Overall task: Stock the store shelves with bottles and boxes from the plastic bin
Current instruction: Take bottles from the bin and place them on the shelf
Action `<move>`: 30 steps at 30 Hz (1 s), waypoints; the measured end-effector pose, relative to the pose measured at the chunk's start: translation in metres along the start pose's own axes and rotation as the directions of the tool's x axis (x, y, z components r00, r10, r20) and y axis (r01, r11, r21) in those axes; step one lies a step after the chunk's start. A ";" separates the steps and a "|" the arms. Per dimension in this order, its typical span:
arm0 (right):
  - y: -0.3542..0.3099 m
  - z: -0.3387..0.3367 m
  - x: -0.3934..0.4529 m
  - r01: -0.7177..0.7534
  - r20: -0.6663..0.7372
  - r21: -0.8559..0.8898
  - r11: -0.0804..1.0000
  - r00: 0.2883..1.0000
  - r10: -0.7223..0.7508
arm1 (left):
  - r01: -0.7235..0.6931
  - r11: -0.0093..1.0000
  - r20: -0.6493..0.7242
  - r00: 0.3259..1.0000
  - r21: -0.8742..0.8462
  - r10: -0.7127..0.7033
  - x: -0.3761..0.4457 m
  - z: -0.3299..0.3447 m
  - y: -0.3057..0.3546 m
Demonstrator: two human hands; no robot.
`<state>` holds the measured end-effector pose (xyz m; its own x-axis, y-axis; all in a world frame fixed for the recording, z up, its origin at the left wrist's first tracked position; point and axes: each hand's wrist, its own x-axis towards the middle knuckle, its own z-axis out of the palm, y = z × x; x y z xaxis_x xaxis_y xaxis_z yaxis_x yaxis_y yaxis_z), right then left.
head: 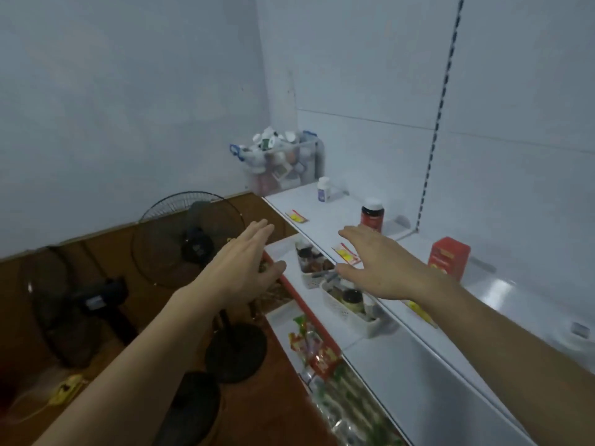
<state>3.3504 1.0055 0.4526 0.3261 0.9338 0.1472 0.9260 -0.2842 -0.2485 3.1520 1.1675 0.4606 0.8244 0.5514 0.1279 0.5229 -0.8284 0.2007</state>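
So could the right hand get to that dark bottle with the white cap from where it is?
Probably yes. The right hand is open and empty, and the dark bottle stands uncovered just past its fingertips.

The plastic bin [279, 162] sits at the far left end of the top shelf [338, 217], packed with bottles, with a small bottle [323, 189] just in front of it. Further along to the right you've got a jar [372, 214], then a box [448, 258]. Two baskets [349, 305] sit on the shelf below, and two fans [190, 239] stand on the floor off to the left.

no legible text (labels seemingly too blurred).
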 end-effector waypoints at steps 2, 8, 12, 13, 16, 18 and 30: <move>-0.005 0.001 0.060 0.029 0.000 0.006 1.000 1.000 -0.029 | 0.028 1.000 -0.006 1.000 0.002 -0.028 0.034 -0.013 -0.038; -0.020 0.013 0.206 0.052 0.032 0.008 0.999 0.998 -0.052 | 0.080 0.997 -0.011 0.997 0.023 -0.080 0.127 -0.040 -0.139; -0.013 0.031 0.290 0.023 0.024 -0.005 1.000 0.999 -0.023 | 0.057 0.998 -0.012 0.998 0.041 -0.056 0.199 -0.043 -0.200; -0.010 0.035 0.310 0.005 0.025 -0.012 1.000 1.000 -0.005 | 0.040 0.998 -0.011 0.999 0.051 -0.039 0.217 -0.043 -0.214; -0.006 0.049 0.370 -0.025 -0.005 -0.024 0.999 1.000 0.025 | -0.008 0.999 -0.038 0.999 0.052 0.010 0.274 -0.045 -0.259; -0.009 0.053 0.409 -0.058 -0.018 -0.009 0.998 0.998 0.057 | -0.042 0.999 -0.048 0.998 0.018 0.043 0.314 -0.052 -0.285; 0.025 0.034 0.573 -0.162 -0.107 0.058 0.985 0.980 0.168 | -0.307 0.951 0.020 0.951 -0.024 0.307 0.532 -0.049 -0.352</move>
<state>3.5537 1.5411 0.4979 0.4952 0.8443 0.2050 0.8483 -0.4188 -0.3241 3.3957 1.7574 0.5055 0.9493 0.2681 0.1638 0.2395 -0.9550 0.1751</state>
